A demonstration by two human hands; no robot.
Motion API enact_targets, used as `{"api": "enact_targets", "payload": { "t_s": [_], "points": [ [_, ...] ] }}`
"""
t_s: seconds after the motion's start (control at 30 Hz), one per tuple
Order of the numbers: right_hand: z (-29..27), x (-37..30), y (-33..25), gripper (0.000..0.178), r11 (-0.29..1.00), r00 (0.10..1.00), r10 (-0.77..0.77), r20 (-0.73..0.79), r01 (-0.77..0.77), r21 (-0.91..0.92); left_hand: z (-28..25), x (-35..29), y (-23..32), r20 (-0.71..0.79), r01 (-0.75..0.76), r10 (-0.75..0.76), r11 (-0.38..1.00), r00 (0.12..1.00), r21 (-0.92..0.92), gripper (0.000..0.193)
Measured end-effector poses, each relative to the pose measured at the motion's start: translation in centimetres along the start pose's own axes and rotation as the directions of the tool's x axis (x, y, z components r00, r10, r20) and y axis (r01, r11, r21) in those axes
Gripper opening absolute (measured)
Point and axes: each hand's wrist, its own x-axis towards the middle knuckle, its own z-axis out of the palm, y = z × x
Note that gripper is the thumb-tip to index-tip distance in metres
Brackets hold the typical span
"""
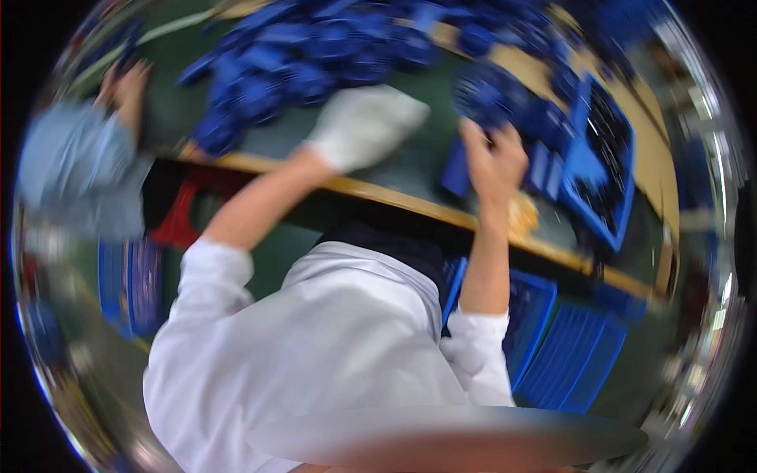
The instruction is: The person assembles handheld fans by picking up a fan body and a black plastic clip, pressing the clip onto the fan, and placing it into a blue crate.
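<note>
Over the right part of the workbench [406,175], a person's bare right hand [495,162] holds a blue round part [482,88] by its near edge, thumb and fingers seemingly pinched on it, though blur softens the contact. The left hand [369,126], in a white glove, hangs near a pile of blue parts [315,59]; whether its fingers are curled round anything cannot be told. The blue round part looks like moulded plastic, so it is probably light and stiff, perhaps a little slick; its rim seems the surest place to take hold, away from any thin sections. Green bench top shows between the hands, leaving some room there. A wooden front edge [410,206] bounds it nearer the body, and a blue tray [574,142] of dark pieces [605,114] limits the right side.
</note>
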Motion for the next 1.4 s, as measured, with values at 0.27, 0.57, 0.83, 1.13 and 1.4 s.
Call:
{"api": "enact_targets", "payload": {
  "t_s": [0.27,0.57,0.83,1.13,1.4],
  "points": [
    [-3.2,3.5,4.5,0.031,0.647,0.996,0.082,0.029,-0.031,-0.762,-5.5,0.5,-12.0,0.195,0.12,-0.224,0.892,0.955,0.436,0.085],
    [-12.3,5.9,8.5,0.028,0.608,0.989,0.034,-0.147,-0.137,-0.782,-3.7,2.9,-13.5,0.274,0.237,-0.338,0.909,0.901,0.342,0.078],
    [-18.6,8.2,17.6,0.021,0.445,0.873,0.444,0.203,-0.018,-0.895,0.3,3.4,-2.6,0.212,-0.099,0.074,0.989,0.975,0.11,0.045],
    [-18.2,8.8,19.8,0.022,0.686,0.925,0.364,0.114,-0.183,-0.704,3.0,1.9,3.0,0.023,-0.217,0.219,0.973,0.975,-0.085,0.05],
    [-13.7,4.8,8.2,0.023,0.869,0.944,0.274,-0.183,-0.161,0.467,2.0,0.9,4.5,0.189,-0.052,0.068,0.995,0.98,-0.091,0.04]
  ]
}}
